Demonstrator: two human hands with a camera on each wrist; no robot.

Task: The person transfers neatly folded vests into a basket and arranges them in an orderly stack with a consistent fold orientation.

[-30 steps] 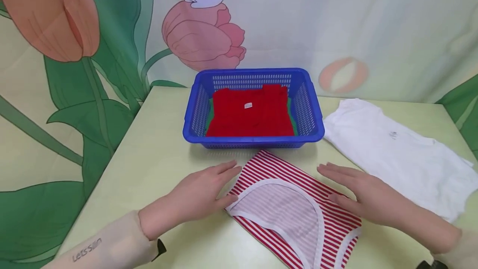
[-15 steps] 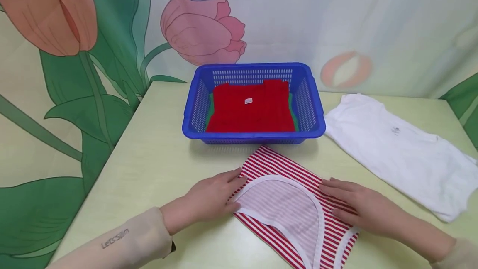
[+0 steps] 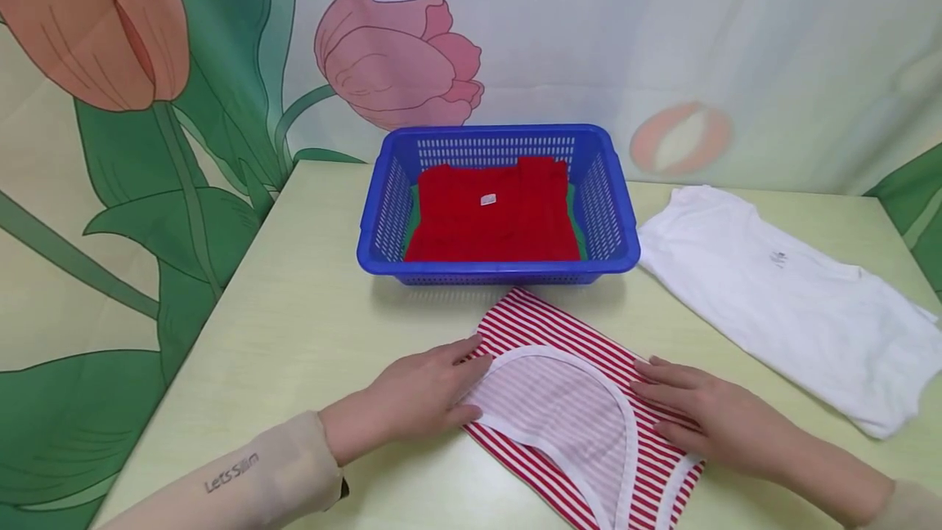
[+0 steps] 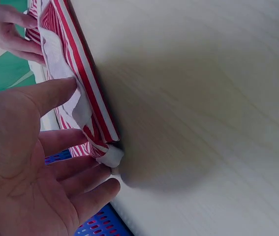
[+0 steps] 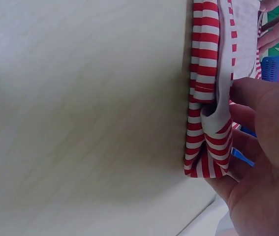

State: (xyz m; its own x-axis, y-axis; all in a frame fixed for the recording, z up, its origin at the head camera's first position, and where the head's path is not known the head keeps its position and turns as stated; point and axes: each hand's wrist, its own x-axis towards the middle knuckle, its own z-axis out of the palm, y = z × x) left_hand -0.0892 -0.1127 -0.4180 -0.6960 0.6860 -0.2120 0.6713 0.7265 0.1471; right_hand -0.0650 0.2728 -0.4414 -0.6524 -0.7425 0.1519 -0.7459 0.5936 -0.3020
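Observation:
A folded red-and-white striped top [image 3: 552, 399] with white trim lies flat and turned at an angle on the table. My left hand [image 3: 415, 395] rests on its left corner; in the left wrist view the thumb [image 4: 55, 93] touches the top while the loosely bent fingers reach along the edge. On the right side of the fabric lies my right hand [image 3: 724, 415], its fingers nearly straight in the head view. The right wrist view shows that hand [image 5: 272, 142] beside the folded layers [image 5: 208, 123], with fingertips partly hidden behind them.
Behind the top stands a blue plastic basket [image 3: 500, 267] holding a folded red garment [image 3: 493, 223] over green cloth [image 3: 412, 223]. A white T-shirt [image 3: 795, 301] lies at the right. A flower-printed curtain [image 3: 559, 39] hangs behind the table [image 3: 294, 309].
Both hands have come down from above the striped top onto it; the left moved slightly right. Over the last half second they have barely moved. The basket and T-shirt stay put.

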